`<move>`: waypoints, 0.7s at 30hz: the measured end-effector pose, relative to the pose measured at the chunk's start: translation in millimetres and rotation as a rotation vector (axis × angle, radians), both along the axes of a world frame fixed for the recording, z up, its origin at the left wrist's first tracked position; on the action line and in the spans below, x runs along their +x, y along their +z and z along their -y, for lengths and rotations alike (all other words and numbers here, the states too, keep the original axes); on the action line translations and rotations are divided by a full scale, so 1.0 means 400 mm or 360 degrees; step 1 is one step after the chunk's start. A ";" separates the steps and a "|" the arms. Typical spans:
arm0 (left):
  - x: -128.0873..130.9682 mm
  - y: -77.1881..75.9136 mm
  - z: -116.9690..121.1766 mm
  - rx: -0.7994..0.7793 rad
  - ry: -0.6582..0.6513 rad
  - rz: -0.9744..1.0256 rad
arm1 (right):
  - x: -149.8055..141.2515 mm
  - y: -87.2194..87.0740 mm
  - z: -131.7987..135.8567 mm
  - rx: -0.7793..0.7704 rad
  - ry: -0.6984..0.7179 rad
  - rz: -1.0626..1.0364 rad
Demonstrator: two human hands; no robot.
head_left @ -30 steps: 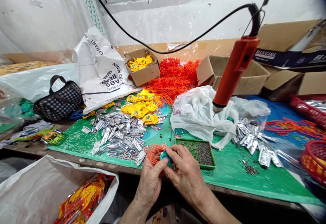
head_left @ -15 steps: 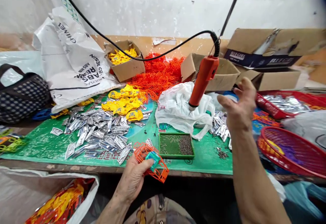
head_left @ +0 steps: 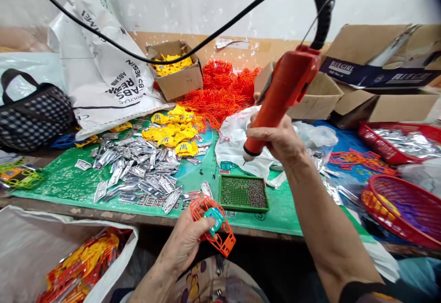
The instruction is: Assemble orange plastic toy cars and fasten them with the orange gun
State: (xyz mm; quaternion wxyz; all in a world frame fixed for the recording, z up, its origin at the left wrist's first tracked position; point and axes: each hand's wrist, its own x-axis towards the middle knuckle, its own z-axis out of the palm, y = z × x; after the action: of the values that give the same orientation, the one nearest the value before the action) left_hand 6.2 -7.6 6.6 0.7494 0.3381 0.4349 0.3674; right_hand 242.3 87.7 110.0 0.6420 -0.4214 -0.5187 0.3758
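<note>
My left hand grips an orange plastic frame just in front of the table edge, its thumb pressed on a teal plastic piece set in the frame. My right hand is wrapped round the lower body of a red electric screwdriver, which hangs from above on a cable. The screwdriver is tilted, its tip pointing down to the left over the table. Below that tip lies a green tray with small screws heaped at its right side and dotted over its grid.
Silver strips and yellow parts lie left of the tray. Behind are an orange heap of frames, a white plastic bag and cardboard boxes. Red baskets stand at right. A white sack hangs open at lower left.
My right hand, open and apart before, has closed round the screwdriver, which is now nearer and tilted further. My left hand still holds the frame and teal piece. The whole view has shifted slightly.
</note>
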 end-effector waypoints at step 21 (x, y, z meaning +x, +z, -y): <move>0.032 -0.028 0.015 -0.0043 -0.0090 0.0034 | -0.128 -0.203 0.090 -0.0174 -0.0378 -0.0103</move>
State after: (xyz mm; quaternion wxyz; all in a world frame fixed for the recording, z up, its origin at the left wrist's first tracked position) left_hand 19.1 -13.6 -4.6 0.7685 0.3361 0.4222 0.3437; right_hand 191.1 51.9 28.7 0.6744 -0.5019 -0.4229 0.3382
